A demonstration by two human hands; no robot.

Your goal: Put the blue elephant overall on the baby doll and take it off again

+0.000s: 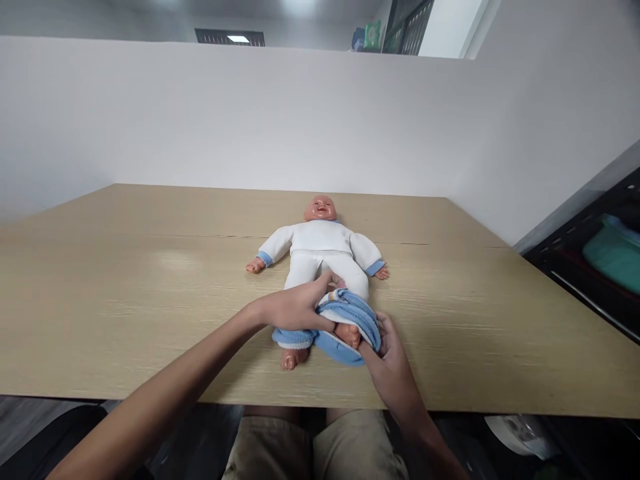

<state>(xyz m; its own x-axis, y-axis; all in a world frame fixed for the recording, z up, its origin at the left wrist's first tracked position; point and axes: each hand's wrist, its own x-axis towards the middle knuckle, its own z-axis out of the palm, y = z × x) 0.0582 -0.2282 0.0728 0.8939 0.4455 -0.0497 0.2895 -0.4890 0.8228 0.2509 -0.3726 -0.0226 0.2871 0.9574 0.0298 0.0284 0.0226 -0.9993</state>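
A baby doll point(320, 248) in a white suit with blue cuffs lies on its back on the wooden table point(150, 293), head away from me. My left hand point(295, 308) grips the top of a blue sock-like garment point(350, 317) bunched around the doll's right-side foot. My right hand point(387, 350) holds the lower edge of the same blue garment. The doll's other foot point(290, 359) is bare and points toward the table's near edge.
A white partition wall point(250, 120) stands behind the table. A dark rack with a teal item point(615, 253) is at the right. My lap in khaki trousers point(310, 447) is below the table edge.
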